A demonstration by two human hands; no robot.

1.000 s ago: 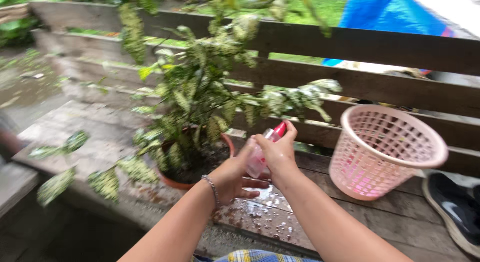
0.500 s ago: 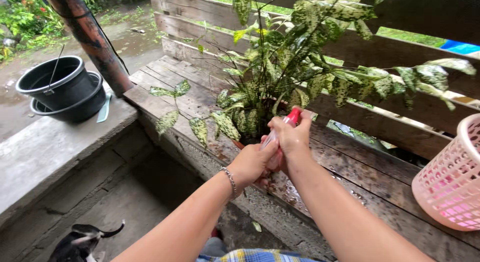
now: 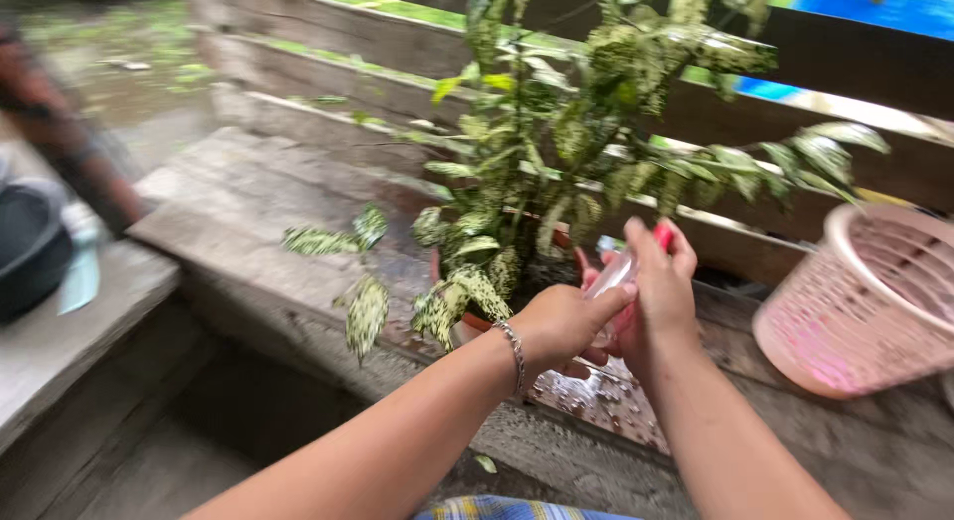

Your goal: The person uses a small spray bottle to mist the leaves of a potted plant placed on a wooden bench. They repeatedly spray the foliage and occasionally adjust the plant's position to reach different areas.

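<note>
Fingers [image 3: 608,303] of the left hand [image 3: 561,321] curl around the lower part of a small clear spray bottle [image 3: 618,275], closed on it from the side. The right hand [image 3: 651,301] wraps the same bottle from the other side, its fingers folded over the red top [image 3: 662,236], one resting on the cap as if on the trigger. Both hands are shut on the bottle, so it sits between the two palms, tilted, with its red end uppermost and pointing toward the plant [image 3: 556,172].

That plant, with speckled green-and-cream leaves, stands in a clay pot [image 3: 475,324] on the wooden counter [image 3: 298,242], just beyond and left of the hands. Boards under the hands glisten with water drops [image 3: 596,396], which suggests some wetting is already done, though I cannot tell from this view whether the leaves themselves are wet. No mist shows at the nozzle, so whether spray is leaving the bottle cannot be told. The left wrist wears a bracelet [image 3: 514,353].

To the right, a pink basket [image 3: 865,301] stands on the same counter, near but not touching the hands. At far left a dark bucket [image 3: 30,247] sits on a lower ledge, blurred.
</note>
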